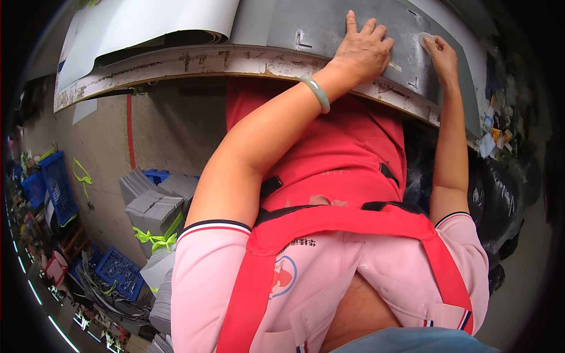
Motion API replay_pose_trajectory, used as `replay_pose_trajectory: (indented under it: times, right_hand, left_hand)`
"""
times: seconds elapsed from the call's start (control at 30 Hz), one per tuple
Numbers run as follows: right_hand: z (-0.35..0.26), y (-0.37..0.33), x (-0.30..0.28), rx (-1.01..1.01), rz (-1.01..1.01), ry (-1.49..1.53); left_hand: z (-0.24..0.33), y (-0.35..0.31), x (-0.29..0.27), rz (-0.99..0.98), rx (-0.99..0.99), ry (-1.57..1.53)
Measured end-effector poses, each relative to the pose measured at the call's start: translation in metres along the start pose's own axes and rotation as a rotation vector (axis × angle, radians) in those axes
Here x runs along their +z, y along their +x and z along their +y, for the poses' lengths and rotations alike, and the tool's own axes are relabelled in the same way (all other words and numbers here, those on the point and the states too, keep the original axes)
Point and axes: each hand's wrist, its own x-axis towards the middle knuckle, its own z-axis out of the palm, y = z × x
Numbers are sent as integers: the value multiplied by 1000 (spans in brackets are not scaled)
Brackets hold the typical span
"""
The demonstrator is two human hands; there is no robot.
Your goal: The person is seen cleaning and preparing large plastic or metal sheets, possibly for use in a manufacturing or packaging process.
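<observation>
My left hand (366,54) lies on a dark grey flat sheet (321,29) with its fingers spread, pressing near the middle. A pale green bangle (315,93) circles that wrist. Farther right, my right hand (445,60) is closed in a pinch on a small white rounded piece (425,39), which touches the sheet by its right part. Whether the piece is chalk I cannot tell. L-shaped cut-outs or marks (303,40) show on the sheet, one left of my left hand and others near my right hand.
A large white sheet (159,20) with a curled edge lies at the table's left. The worn table edge (206,62) runs before me. Bundled grey sheets (154,212) tied with green strips stand at lower left, near blue crates (59,185). Black plastic bags (497,197) sit at right.
</observation>
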Motion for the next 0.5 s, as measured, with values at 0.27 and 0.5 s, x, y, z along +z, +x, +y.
replay_pose_trajectory:
  times: [0.27,0.5]
  right_hand:
    - [17,12,-26,207,-113,550]
    - [22,-17,-3,99,-295,904]
  left_hand:
    - [-2,-7,-9,7,12,8]
    - [29,-4,-40,203,184,-177]
